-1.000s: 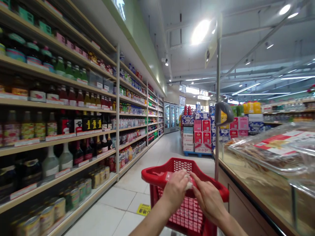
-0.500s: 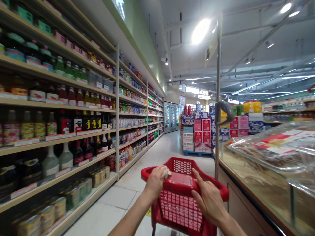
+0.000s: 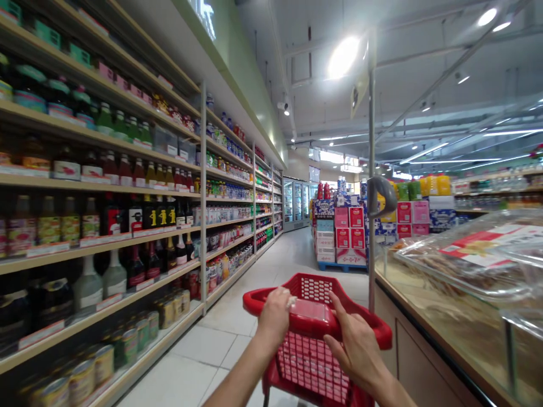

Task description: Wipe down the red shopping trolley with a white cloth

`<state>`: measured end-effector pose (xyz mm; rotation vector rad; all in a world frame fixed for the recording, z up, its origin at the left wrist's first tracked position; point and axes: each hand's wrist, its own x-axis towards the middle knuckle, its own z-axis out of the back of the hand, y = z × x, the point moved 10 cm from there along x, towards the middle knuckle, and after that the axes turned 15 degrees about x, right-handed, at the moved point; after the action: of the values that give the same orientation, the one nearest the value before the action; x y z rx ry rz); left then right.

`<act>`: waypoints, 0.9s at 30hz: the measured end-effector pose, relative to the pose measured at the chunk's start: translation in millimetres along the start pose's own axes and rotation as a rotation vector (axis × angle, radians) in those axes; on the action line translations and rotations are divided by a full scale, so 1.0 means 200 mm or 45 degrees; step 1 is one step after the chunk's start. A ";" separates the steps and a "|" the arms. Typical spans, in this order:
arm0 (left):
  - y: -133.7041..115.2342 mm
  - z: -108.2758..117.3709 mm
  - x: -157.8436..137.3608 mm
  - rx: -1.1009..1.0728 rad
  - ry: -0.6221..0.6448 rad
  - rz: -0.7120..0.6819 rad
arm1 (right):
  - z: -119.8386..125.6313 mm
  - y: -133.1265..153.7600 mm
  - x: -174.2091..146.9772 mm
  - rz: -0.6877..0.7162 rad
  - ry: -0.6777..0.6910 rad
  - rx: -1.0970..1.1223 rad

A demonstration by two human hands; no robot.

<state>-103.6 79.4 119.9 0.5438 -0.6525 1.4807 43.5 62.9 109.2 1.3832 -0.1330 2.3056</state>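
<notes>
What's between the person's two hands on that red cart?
In the head view, the middle of the red handle, with its flat pinkish panel, and a whitish wad poking from the left hand toward the right hand.

The left hand (image 3: 275, 315) hides most of a white wad (image 3: 292, 302). Below the grip, the cart (image 3: 311, 326) is cut off. Well left, low cans (image 3: 56, 391) are blurred.

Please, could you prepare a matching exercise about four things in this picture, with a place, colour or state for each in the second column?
Things:
1. shopping cart
2. pallet
3. left hand
4. food packs

Descriptions:
A. under the stacked boxes
B. at the counter, in clear plastic
C. holding a white wad
D. mostly red

Right pairs: 1-D, 2-A, 3-C, 4-B
</notes>
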 end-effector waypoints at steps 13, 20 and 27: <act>-0.17 0.05 -0.06 -0.096 -0.099 -0.305 | 0.03 0.02 0.01 0.018 -0.038 -0.008; -0.06 -0.03 -0.02 -0.202 0.220 0.055 | 0.01 -0.02 0.00 0.016 -0.021 0.009; 0.14 -0.09 0.00 -0.578 0.387 0.258 | -0.16 0.07 0.16 -0.138 0.206 0.178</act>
<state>-129.6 92.9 105.0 -0.0994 -0.7862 1.5000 -0.7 70.6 122.6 1.2293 0.1524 2.3615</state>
